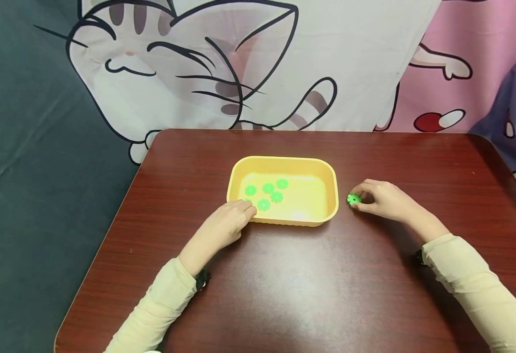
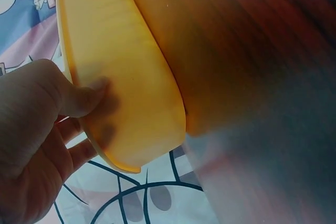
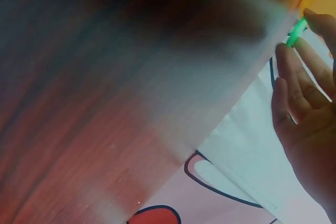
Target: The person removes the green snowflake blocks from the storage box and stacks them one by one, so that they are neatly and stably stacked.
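A yellow plastic tray (image 1: 306, 221) stands on the brown table, with several flat green notched discs (image 1: 264, 204) lying in its left half. My left hand (image 1: 224, 223) grips the tray's front left corner, fingers over the rim. In the left wrist view the thumb (image 2: 86, 98) presses the outside of the tray wall (image 2: 136, 77), and the other fingers pass behind the rim. Just right of the tray, my right hand (image 1: 381, 198) pinches one green notched disc (image 1: 353, 199) between thumb and fingertips. That disc (image 3: 296, 31) appears edge-on in the right wrist view.
The dark red-brown wooden table (image 1: 284, 294) reaches back to a hanging cloth (image 1: 350, 44) printed with a cartoon cat. Pink printed cloth (image 1: 461, 93) hangs at the right. Dark green fabric (image 1: 41, 171) lies beyond the table's left edge.
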Tool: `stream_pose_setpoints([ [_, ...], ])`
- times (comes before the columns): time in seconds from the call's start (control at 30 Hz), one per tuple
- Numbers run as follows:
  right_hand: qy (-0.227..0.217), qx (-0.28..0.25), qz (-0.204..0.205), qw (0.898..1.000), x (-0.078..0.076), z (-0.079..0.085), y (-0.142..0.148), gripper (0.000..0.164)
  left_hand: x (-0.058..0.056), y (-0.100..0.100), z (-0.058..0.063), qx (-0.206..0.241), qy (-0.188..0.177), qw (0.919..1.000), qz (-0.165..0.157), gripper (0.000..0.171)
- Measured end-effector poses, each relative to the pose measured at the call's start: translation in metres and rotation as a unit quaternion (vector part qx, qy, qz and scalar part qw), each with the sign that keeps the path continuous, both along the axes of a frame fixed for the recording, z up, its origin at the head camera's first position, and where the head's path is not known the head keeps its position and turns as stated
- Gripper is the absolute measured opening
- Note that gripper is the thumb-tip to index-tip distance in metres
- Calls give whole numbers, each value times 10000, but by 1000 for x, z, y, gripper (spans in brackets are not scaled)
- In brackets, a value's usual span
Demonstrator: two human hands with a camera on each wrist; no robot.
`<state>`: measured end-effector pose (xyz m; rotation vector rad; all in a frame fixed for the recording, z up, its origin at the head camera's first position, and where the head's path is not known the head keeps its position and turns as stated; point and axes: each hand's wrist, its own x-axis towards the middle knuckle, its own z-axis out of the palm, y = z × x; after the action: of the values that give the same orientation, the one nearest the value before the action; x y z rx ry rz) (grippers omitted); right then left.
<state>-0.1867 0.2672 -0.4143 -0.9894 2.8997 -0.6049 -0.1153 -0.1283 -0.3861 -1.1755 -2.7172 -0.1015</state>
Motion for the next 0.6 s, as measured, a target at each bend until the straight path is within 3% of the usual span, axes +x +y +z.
stream_pose_setpoints([
  [0.4, -395, 77, 44, 9992, -4, -1, -5, 21, 0, -1, 0, 37, -75, 10000, 46, 30],
  [0.6, -385, -20, 58, 9992, -4, -2, -5, 22, 0, 0, 0, 23, -90, 10000, -11, 31],
])
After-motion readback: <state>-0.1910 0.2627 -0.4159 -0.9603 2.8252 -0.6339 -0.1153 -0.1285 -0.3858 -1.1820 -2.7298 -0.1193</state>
